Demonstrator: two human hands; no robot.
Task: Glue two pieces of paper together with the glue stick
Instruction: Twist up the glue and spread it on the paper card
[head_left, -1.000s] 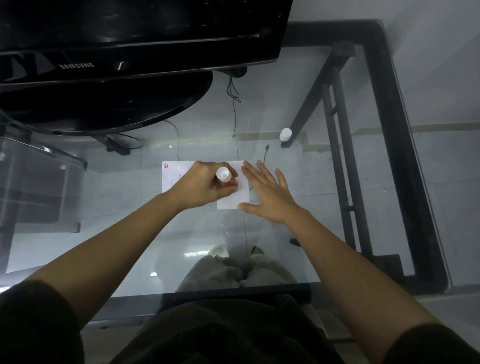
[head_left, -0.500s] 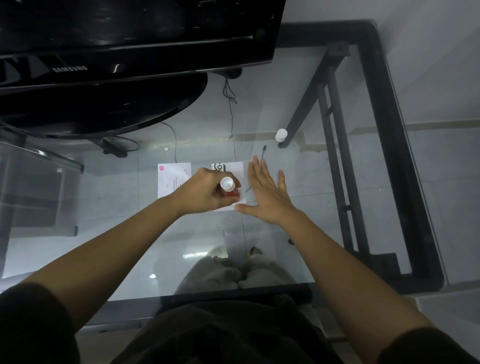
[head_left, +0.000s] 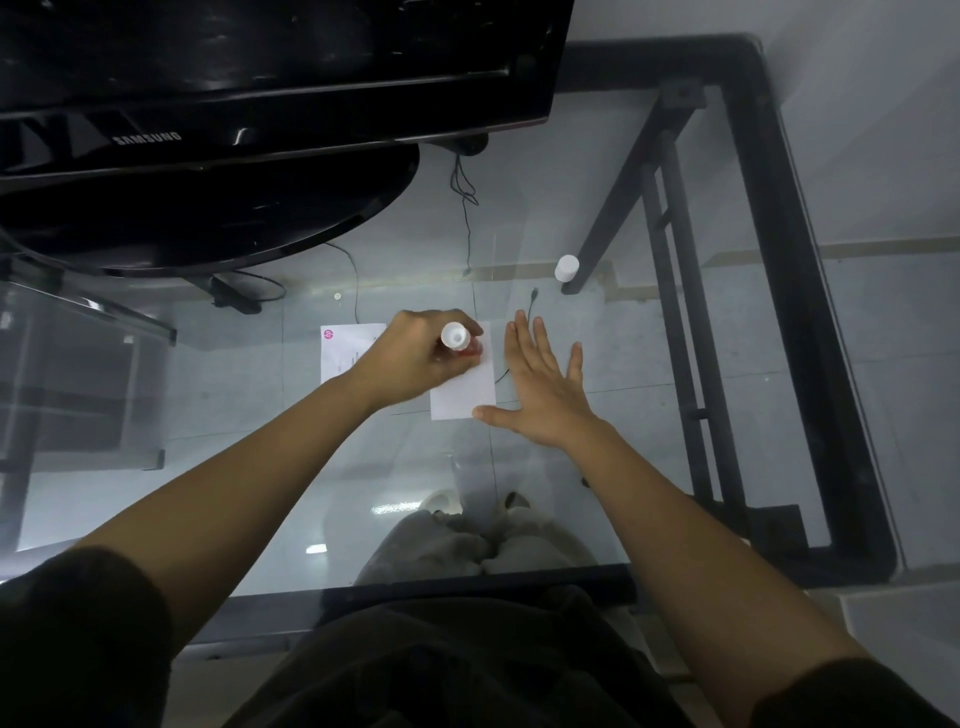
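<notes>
Two white paper pieces lie side by side on the glass table. The left paper (head_left: 345, 349) carries a pink logo at its corner. My left hand (head_left: 415, 356) holds the glue stick (head_left: 457, 339), red-bodied with a white end facing up, its tip pressed down near the far edge of the right paper (head_left: 464, 395). My right hand (head_left: 540, 384) lies flat with fingers spread at that paper's right edge, thumb at its near right corner. The glue stick's white cap (head_left: 566, 268) stands apart at the back right.
A black monitor (head_left: 260, 73) and its round base (head_left: 218, 213) fill the back left. The glass table's black frame (head_left: 810, 291) runs along the right side. Cables and floor tiles show through the glass, and my knees show below the near edge.
My left hand has moved the glue stick from the paper's near part toward its far edge. My right hand has shifted slightly right, uncovering more of the right paper.
</notes>
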